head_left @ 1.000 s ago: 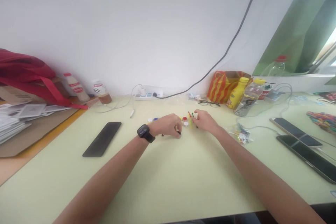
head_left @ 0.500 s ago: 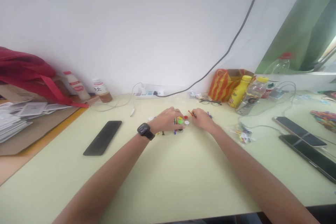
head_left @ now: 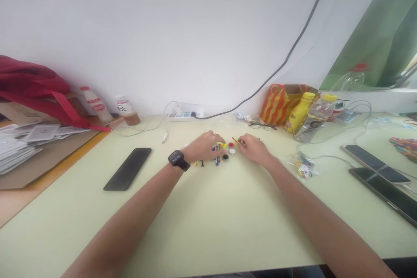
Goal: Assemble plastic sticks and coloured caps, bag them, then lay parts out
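Note:
My left hand (head_left: pixel 203 147), with a black watch at the wrist, reaches over small colourful pieces (head_left: pixel 217 159). Its thumb and fingers are apart around a yellow piece (head_left: pixel 223 145); contact with it is too small to tell. My right hand (head_left: pixel 251 148) is closed on a small red piece (head_left: pixel 234 139) that sticks out to the left of its fingertips. Between the hands lie a red disc (head_left: pixel 231 144), a white disc (head_left: pixel 232 151) and a black disc (head_left: pixel 225 157). More small pieces are partly hidden under my left hand.
A black phone (head_left: pixel 128 169) lies at the left. Two more devices (head_left: pixel 374 163) rest at the right, near a clear bag of small parts (head_left: pixel 304 167). Glasses (head_left: pixel 262 126), bottles (head_left: pixel 300 113) and a striped bag (head_left: pixel 276 105) stand or lie towards the wall.
The bright green piece at my left fingertips no longer shows, and the black disc is now uncovered. The red piece at my right hand has shifted slightly left.

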Motion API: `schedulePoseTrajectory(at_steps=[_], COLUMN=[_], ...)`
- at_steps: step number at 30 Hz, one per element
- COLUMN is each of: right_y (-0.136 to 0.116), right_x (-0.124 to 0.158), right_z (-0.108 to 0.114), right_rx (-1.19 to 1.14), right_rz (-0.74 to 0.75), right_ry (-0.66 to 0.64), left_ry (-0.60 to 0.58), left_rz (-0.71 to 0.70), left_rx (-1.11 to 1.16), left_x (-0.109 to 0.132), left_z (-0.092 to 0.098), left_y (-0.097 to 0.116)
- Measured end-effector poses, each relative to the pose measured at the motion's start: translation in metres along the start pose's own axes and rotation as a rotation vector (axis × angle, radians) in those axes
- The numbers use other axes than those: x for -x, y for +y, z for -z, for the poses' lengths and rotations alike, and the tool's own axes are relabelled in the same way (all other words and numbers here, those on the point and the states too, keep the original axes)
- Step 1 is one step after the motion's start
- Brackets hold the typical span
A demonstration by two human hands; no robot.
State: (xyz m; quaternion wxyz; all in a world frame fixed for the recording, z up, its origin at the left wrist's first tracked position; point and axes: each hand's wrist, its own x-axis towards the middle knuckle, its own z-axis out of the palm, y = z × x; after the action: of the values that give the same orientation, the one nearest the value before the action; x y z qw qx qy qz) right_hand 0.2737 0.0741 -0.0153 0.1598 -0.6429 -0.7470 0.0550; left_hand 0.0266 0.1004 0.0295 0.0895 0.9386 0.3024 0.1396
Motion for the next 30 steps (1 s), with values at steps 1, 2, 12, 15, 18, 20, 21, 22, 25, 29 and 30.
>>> schedulePoseTrajectory(at_steps=[1, 2, 12, 15, 18, 20, 21, 22, 25, 29, 30], right_y=[0.0, 0.0, 0.009, 0.032, 0.06, 0.075, 0.08, 0.083, 0.085, 0.085, 0.085], right_x=[0.0, 0.001, -0.002, -0.005, -0.005, -0.004, -0.004, -0.004, -0.006, -0.01, -0.01], right_z=[0.001, 0.001, 0.008, 0.021, 0.028, 0.029, 0.028, 0.027, 0.023, 0.021, 0.02], right_rx=[-0.001, -0.001, 0.023, 0.083, 0.117, 0.09, 0.077, 0.067, 0.047, 0.037, 0.039], right_rz=[0.003, 0.007, -0.029, -0.142, -0.293, -0.299, -0.29, -0.278, -0.254, -0.259, -0.267], right_ry=[-0.003, -0.008, 0.008, 0.096, 0.101, 0.06, 0.044, 0.035, 0.031, 0.036, 0.037], left_ry=[-0.001, -0.005, -0.054, -0.042, -0.048, -0.057, -0.058, -0.058, -0.047, -0.045, -0.05], left_rz=[0.014, 0.026, 0.05, 0.052, 0.007, -0.007, -0.003, 0.005, 0.026, 0.009, 0.006], left_rx=[0.001, 0.001, -0.025, -0.016, -0.017, -0.039, -0.047, -0.05, -0.034, -0.021, -0.025], left_x=[0.001, 0.001, 0.002, 0.002, 0.002, 0.002, 0.002, 0.002, 0.002, 0.001, 0.001], left_z=[0.001, 0.002, 0.001, 0.0, -0.001, -0.001, 0.0, 0.0, 0.001, -0.001, -0.002], left_y=[-0.002, -0.004, -0.011, -0.014, -0.015, -0.014, -0.014, -0.014, -0.014, -0.014, -0.015])
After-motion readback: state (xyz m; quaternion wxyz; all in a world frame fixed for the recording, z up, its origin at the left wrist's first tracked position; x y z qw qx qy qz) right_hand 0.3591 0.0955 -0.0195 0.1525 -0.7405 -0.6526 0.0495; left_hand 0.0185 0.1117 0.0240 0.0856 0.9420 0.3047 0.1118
